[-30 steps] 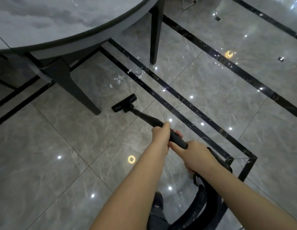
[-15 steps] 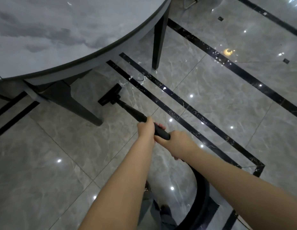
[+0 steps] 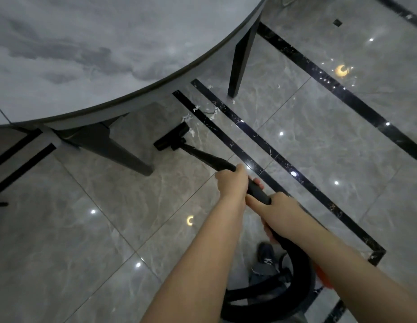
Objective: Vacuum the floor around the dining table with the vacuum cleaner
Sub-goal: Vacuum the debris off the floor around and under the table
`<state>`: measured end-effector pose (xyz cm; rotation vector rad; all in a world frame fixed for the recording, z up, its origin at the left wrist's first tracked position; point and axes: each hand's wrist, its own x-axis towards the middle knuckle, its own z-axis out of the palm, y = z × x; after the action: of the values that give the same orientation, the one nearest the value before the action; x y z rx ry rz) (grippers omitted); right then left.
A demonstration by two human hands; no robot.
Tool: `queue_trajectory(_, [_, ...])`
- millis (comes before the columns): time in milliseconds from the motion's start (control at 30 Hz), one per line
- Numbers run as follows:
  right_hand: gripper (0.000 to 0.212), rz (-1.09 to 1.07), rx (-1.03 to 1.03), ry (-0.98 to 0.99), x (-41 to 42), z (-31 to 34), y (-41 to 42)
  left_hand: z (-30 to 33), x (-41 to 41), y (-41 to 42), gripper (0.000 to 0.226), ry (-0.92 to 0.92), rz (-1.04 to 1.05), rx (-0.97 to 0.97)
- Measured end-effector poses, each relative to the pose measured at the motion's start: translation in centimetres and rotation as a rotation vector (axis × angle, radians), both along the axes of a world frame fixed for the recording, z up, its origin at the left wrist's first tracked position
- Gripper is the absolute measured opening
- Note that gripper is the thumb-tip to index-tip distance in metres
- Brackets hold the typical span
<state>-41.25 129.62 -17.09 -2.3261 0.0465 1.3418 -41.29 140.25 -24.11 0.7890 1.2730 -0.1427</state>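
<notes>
Both arms bare, reaching fwd from bottom of frame and converging toward centre. Left hand point(image 3: 232, 184) is the front one: back of hand up, fingers curled round the wand point(image 3: 208, 158), fingertips poking out on far side, forearm running down to bottom centre. Right hand point(image 3: 278, 212) sits just behind and touching the left, also gripping the wand w/ thumb pointing fwd along it, fingers wrapped under; its forearm runs off bottom right, wrists of both roughly straight.
</notes>
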Motion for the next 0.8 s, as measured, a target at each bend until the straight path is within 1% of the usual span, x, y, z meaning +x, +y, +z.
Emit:
queue_trajectory(133, [0.059, 0.033, 0.068, -0.012, 1.0, -1.1, -0.1, -0.5, 0.6, 0.0, 0.040, 0.019, 0.043, 0.044])
queue_trajectory(167, [0.059, 0.056, 0.088, -0.030, 1.6, -1.7, 0.3, -0.7, 1.1, 0.5, 0.037, 0.034, 0.046, 0.078])
queue_trajectory(267, [0.061, 0.096, 0.150, -0.072, 3.6, -3.4, 1.7, -0.8, 3.1, 2.4, 0.015, 0.053, 0.058, 0.140])
queue_trajectory(433, [0.063, 0.118, 0.177, -0.140, 7.7, -4.8, 1.6, -0.1, 7.3, 2.9, 0.020, 0.051, 0.042, 0.145])
queue_trajectory(533, [0.065, 0.066, 0.169, -0.108, 9.4, -5.2, -0.6, -0.6, 9.0, 0.5, 0.016, 0.039, 0.040, 0.125])
queue_trajectory(633, [0.066, -0.012, 0.159, -0.049, 10.5, -5.4, -4.1, -1.7, 10.2, -3.1, 0.025, 0.017, 0.068, 0.114])
queue_trajectory(667, [0.066, -0.009, 0.151, -0.036, 10.7, -5.1, -5.4, -2.5, 10.5, -4.7, 0.032, 0.010, 0.086, 0.116])
queue_trajectory(733, [0.064, -0.012, 0.146, 0.000, 11.1, -4.3, -8.1, -4.5, 10.8, -8.0, 0.052, 0.024, 0.103, 0.124])
queue_trajectory(767, [0.062, -0.014, 0.143, 0.025, 11.2, -3.9, -9.3, -4.0, 10.6, -9.5, 0.057, 0.028, 0.103, 0.111])
queue_trajectory(800, [0.060, -0.016, 0.141, 0.049, 11.1, -3.5, -10.4, -3.4, 10.3, -10.5, 0.055, 0.022, 0.122, 0.098])
